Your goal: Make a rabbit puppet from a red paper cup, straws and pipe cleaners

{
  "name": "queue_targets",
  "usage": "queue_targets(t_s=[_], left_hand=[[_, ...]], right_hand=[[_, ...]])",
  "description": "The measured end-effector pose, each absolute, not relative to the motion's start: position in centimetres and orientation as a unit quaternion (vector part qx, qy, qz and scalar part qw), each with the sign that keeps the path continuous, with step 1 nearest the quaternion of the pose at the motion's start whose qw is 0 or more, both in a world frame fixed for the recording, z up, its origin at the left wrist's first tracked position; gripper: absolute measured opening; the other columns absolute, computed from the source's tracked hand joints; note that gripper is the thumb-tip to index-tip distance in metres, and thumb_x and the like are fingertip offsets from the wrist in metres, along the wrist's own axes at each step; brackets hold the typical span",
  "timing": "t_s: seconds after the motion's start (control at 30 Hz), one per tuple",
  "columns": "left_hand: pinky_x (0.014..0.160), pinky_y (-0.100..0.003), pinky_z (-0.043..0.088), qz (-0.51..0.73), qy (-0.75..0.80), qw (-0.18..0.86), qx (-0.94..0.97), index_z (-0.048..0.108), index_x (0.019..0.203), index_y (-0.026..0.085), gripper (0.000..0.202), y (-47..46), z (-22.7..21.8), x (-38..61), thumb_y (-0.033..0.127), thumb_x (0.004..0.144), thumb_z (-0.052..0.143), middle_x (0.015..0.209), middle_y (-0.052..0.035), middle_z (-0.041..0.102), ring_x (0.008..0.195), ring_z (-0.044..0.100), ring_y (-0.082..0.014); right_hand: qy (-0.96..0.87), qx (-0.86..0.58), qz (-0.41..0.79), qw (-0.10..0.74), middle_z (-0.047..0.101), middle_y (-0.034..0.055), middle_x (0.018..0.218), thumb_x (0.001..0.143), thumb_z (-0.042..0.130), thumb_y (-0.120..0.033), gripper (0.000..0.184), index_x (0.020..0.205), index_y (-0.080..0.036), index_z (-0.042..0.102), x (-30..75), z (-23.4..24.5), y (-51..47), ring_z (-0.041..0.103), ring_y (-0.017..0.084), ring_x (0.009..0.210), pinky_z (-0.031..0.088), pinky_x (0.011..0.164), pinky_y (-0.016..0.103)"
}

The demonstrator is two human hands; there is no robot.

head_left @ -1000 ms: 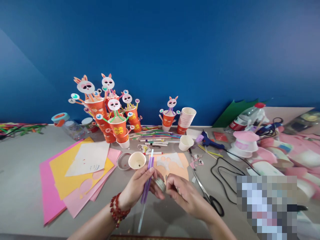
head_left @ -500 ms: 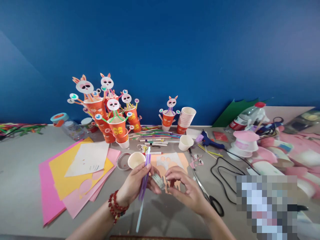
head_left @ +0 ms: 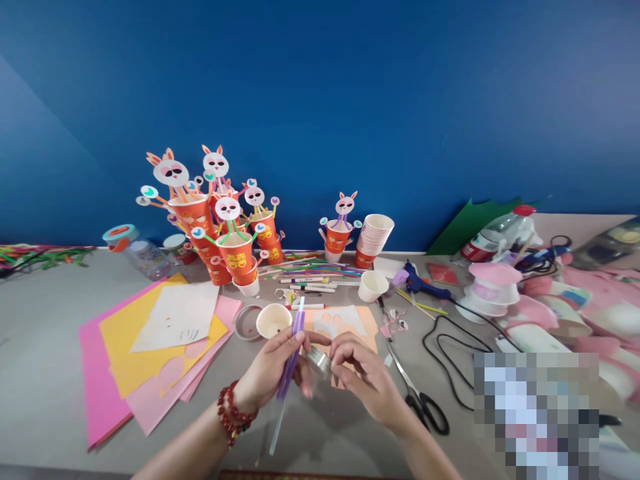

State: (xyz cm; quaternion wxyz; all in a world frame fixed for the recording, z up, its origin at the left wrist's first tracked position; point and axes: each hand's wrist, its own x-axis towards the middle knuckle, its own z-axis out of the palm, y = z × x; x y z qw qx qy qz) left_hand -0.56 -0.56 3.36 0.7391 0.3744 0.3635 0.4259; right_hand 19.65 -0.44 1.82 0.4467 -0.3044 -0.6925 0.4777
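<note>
My left hand [head_left: 273, 370], with a red bead bracelet at the wrist, is closed round a few purple and pale straws [head_left: 290, 363] that slant up towards a white paper cup [head_left: 273, 320]. A small roll of clear tape [head_left: 320, 362] sits between both hands. My right hand [head_left: 365, 380] is curled, its fingertips pinching at the roll. An orange paper sheet with cut-out holes [head_left: 345, 323] lies on the grey table just beyond the hands.
Pink, yellow and white paper sheets [head_left: 150, 340] lie to the left. Red cups with bunny heads [head_left: 220, 227] stand at the back. Scissors [head_left: 417, 393], a blue glue gun [head_left: 420, 283] with black cord and a cup stack [head_left: 374, 237] lie right.
The hands have shifted only slightly. My right hand's fingers have closed back onto the tape roll after lifting off it, and the straws tilted a little.
</note>
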Motion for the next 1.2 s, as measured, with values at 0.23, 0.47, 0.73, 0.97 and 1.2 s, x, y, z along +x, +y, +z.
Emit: queue_targets(t_s=[0.23,0.47,0.73,0.97,1.2], left_hand=[[0.042,-0.019,0.035,0.424,0.426,0.614,0.511,0.058,0.084,0.016,0.033,-0.6,4.2,-0.9,0.044,0.096,0.046,0.063,-0.0009,0.064,0.038,0.052,-0.0068],[0.049,-0.020,0.029,0.361,0.476,0.523,0.607,0.059,0.082,0.016,0.035,-1.0,3.9,-0.3,0.043,0.098,0.044,0.062,0.0024,0.047,0.054,0.039,-0.0095],[0.046,-0.020,0.028,0.320,0.454,0.562,0.613,0.055,0.080,0.016,0.038,-0.8,3.8,0.0,0.047,0.097,0.040,0.057,0.0050,0.046,0.047,0.038,-0.0080],[0.046,-0.020,0.025,0.329,0.454,0.560,0.610,0.056,0.080,0.015,0.038,-0.5,3.6,0.0,0.045,0.098,0.042,0.054,0.0069,0.039,0.046,0.033,-0.0074],[0.050,-0.022,0.026,0.334,0.443,0.545,0.628,0.056,0.080,0.015,0.037,-0.6,3.1,-0.2,0.042,0.099,0.040,0.056,0.0068,0.037,0.050,0.031,-0.0085]], right_hand=[[-0.661,-0.341,0.516,0.425,0.054,0.0056,0.092,0.099,0.051,-0.036,0.020,0.086,-0.020,0.053,19.8,1.8,-0.2,0.054,0.018,0.083,0.049,0.069,0.028],[-0.637,-0.366,0.551,0.397,0.049,0.0027,0.090,0.099,0.051,-0.039,0.022,0.088,-0.020,0.051,19.1,1.6,-0.5,0.048,0.013,0.070,0.043,0.051,0.021],[-0.635,-0.367,0.560,0.385,0.049,0.0013,0.093,0.101,0.048,-0.036,0.018,0.090,-0.022,0.047,18.7,1.9,-0.8,0.056,0.013,0.072,0.046,0.058,0.023],[-0.683,-0.373,0.486,0.397,0.049,0.0016,0.089,0.100,0.044,-0.026,0.013,0.088,-0.022,0.047,18.4,2.2,-0.8,0.051,0.014,0.073,0.048,0.063,0.026],[-0.719,-0.407,0.419,0.376,0.050,0.0020,0.089,0.097,0.045,-0.018,0.011,0.087,-0.023,0.045,18.1,2.2,-0.9,0.052,0.015,0.074,0.045,0.063,0.025]])
